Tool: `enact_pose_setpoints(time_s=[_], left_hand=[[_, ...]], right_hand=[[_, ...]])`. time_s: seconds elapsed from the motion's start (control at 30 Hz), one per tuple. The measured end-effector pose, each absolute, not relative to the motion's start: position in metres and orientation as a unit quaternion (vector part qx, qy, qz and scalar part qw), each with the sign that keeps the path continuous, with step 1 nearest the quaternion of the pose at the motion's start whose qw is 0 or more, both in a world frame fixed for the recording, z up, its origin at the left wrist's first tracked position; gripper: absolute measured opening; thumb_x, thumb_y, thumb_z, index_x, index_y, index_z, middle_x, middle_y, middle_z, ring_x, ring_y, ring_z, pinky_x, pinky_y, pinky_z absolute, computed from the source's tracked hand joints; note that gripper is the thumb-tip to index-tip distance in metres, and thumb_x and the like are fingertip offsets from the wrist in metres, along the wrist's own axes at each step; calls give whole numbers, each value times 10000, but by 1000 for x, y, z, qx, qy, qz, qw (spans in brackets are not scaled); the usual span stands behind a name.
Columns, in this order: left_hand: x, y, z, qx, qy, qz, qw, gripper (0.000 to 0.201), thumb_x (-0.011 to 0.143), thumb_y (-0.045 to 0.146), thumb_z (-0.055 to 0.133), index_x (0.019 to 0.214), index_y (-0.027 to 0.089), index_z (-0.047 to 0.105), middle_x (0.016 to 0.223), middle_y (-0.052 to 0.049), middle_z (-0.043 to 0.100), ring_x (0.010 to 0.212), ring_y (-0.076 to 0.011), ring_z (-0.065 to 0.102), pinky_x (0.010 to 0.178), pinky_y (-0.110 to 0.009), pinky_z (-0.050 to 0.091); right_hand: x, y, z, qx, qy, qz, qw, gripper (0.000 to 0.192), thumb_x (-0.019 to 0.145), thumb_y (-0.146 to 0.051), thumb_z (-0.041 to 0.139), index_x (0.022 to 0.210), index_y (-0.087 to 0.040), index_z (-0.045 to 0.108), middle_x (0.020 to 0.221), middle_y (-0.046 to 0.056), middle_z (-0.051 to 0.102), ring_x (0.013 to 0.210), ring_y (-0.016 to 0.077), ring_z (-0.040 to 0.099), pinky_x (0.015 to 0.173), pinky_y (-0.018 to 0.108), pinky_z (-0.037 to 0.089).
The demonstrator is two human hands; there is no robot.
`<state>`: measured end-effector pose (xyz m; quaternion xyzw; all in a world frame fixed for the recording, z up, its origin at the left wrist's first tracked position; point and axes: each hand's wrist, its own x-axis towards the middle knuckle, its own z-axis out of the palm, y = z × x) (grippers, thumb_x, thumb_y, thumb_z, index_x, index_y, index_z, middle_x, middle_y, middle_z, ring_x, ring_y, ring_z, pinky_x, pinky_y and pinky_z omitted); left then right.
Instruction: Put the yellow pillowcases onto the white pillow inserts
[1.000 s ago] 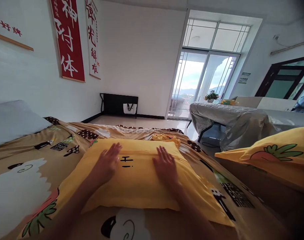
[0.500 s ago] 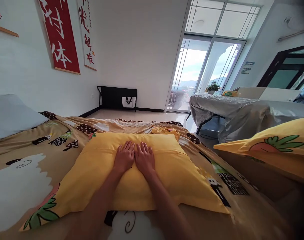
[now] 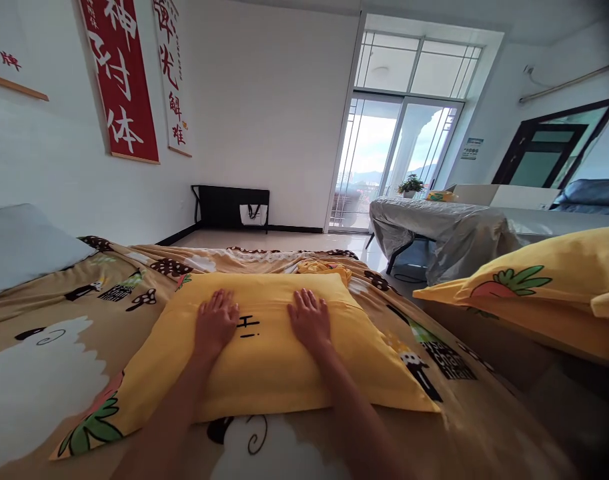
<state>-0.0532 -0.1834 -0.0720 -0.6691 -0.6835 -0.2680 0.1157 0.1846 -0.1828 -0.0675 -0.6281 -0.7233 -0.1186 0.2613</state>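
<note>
Apart again, left hand (image 3: 215,321) and right hand (image 3: 309,319) lie flat, open on pillow (image 3: 264,360).

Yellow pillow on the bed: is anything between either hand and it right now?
No. The left hand and right hand both lie flat, palms down, directly on the yellow pillow, either side of its printed "Hi". Nothing visible comes between.
</note>
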Motion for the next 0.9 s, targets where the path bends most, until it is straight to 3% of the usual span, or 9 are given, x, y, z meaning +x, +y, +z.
enact_pose_setpoints(time_s=[0.27,0.37,0.47,0.6,0.8,0.9], left_hand=[[-145,-207,-100,-592,-767,-249,7,587,953,430,158,1490,219,268,1565,-62,252,1445,-231,211,1129,-504,234],[-175,-225,-113,-571,-785,-235,-56,639,943,454,100,1490,163,259,1527,-108,332,1393,-276,330,1081,-467,325],[-191,-240,-121,-548,-801,-224,-91,721,923,515,26,1454,120,312,1419,-180,471,1225,-361,519,991,-501,393],[-192,-248,-122,-562,-796,-214,-73,696,923,490,31,1292,100,474,1320,-216,546,1177,-381,548,956,-498,405],[-193,-243,-123,-548,-806,-209,-78,739,914,513,9,1227,91,529,1191,-222,625,1092,-387,598,908,-490,437],[-210,-234,-117,-552,-801,-213,-88,654,925,430,87,1263,87,529,1218,-179,634,1110,-334,604,928,-427,452]], right_hand=[[265,-192,-89,-713,-640,-102,268,528,984,-429,224,1438,-221,397,1510,70,369,1403,200,300,1140,433,140],[297,-202,-110,-741,-604,-63,286,557,975,-434,195,1460,-212,353,1525,65,342,1412,187,281,1136,396,190],[327,-215,-133,-777,-549,8,309,600,966,-456,157,1468,-172,320,1503,103,375,1370,233,364,1089,402,289],[344,-226,-148,-815,-490,83,297,653,959,-514,141,1420,-118,379,1346,191,537,1206,301,542,993,432,388],[347,-230,-142,-816,-496,94,280,601,968,-474,164,1380,-119,420,1283,196,583,1174,317,566,980,447,395],[359,-233,-132,-808,-513,106,269,602,970,-463,138,1354,-129,458,1292,176,586,1193,315,555,1004,452,381]])
